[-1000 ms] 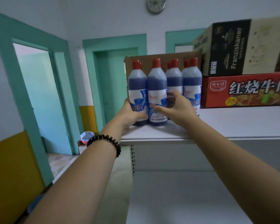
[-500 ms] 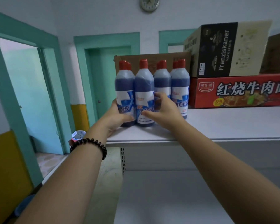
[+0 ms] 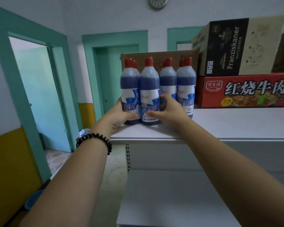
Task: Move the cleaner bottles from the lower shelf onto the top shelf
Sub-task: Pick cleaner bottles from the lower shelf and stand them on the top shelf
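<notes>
Several blue cleaner bottles (image 3: 149, 89) with red caps and white labels stand upright in a tight group at the left end of the white top shelf (image 3: 220, 125). My left hand (image 3: 120, 114) grips the base of the leftmost front bottle (image 3: 129, 90), thumb across its front. My right hand (image 3: 169, 108) holds the second front bottle from the right side, thumb on its label, fingers curled round behind it. The lower shelf (image 3: 179, 194) below shows as a bare white surface.
A red noodle carton (image 3: 246, 92) lies right of the bottles with a black Franziskaner box (image 3: 233, 46) stacked on it. A brown cardboard flap (image 3: 157, 58) stands behind the bottles. Teal door frames and a yellow-and-white wall lie to the left.
The bottles and both hands sit in the same place on the shelf; the view has shifted slightly. My grip on the two front bottles looks unchanged.
</notes>
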A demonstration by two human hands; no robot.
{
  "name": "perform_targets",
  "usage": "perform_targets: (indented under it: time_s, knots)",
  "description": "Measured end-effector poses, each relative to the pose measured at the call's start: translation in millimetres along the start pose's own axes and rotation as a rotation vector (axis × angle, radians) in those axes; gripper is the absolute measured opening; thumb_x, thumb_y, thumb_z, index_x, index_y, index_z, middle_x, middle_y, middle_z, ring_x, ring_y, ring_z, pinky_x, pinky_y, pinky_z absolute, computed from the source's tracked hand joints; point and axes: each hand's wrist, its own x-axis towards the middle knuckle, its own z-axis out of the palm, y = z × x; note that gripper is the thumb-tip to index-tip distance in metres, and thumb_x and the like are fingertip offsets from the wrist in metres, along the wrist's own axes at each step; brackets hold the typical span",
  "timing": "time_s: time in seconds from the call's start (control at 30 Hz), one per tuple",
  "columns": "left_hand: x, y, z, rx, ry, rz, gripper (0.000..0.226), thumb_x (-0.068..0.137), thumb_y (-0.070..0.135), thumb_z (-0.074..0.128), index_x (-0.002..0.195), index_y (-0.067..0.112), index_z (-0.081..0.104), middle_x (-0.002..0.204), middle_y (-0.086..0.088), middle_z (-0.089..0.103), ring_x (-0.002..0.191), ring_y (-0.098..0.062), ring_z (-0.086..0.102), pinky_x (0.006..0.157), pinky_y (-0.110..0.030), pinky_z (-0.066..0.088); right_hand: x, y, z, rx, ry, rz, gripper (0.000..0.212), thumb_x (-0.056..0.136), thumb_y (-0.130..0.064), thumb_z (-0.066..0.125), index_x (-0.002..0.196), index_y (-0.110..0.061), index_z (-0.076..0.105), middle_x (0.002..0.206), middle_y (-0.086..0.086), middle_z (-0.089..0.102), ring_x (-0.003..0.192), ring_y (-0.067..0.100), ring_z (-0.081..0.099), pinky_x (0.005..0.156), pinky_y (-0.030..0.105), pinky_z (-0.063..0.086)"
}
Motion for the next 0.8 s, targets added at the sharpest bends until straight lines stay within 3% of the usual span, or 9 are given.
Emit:
perform_targets:
  time_s: [0.27,0.5,0.6,0.8]
  knots:
    - [-0.9,-0.8,-0.2,0.042,0.01,0.002,0.077,0.075,-0.011,0.076,0.133,0.026,0.042,0.122,0.0,0.065,0.114,-0.019,0.062,0.108,-0.047,0.044,-1.1,-2.5,4.5,-0.1,0.024,-0.021,0.067,0.077,-0.039,0.083,0.132,-0.018,0.052,0.124,-0.002,0.066,0.104,0.012,0.062,0.091,0.028,0.052]
    - [-2.2,0.8,3.2,0.109,0.086,0.014,0.094,0.078,0.0,0.081,0.149,0.019,0.022,0.117,0.004,0.059,0.101,-0.007,0.06,0.1,-0.04,0.047,-0.4,1.2,1.9,-0.095,0.021,-0.025,0.061,0.077,-0.038,0.082,0.128,-0.018,0.057,0.119,-0.004,0.069,0.101,0.01,0.064,0.088,0.027,0.053]
    - [-4.5,2.2,4.0,0.116,0.08,0.015,0.09,0.08,-0.001,0.079,0.148,0.02,0.024,0.115,0.006,0.059,0.099,-0.004,0.059,0.093,-0.034,0.046,-1.6,0.6,0.9,-0.089,0.019,-0.016,0.061,0.078,-0.038,0.082,0.13,-0.017,0.056,0.12,-0.004,0.068,0.101,0.01,0.063,0.088,0.026,0.053]
    - [-5.4,3.9,4.5,0.153,0.074,0.012,0.084,0.08,0.003,0.08,0.145,0.024,0.03,0.117,0.007,0.059,0.1,-0.004,0.058,0.101,-0.04,0.045,-3.0,-0.2,0.0,-0.073,0.022,-0.01,0.061,0.078,-0.038,0.083,0.13,-0.018,0.056,0.121,-0.004,0.068,0.102,0.011,0.063,0.089,0.028,0.053]
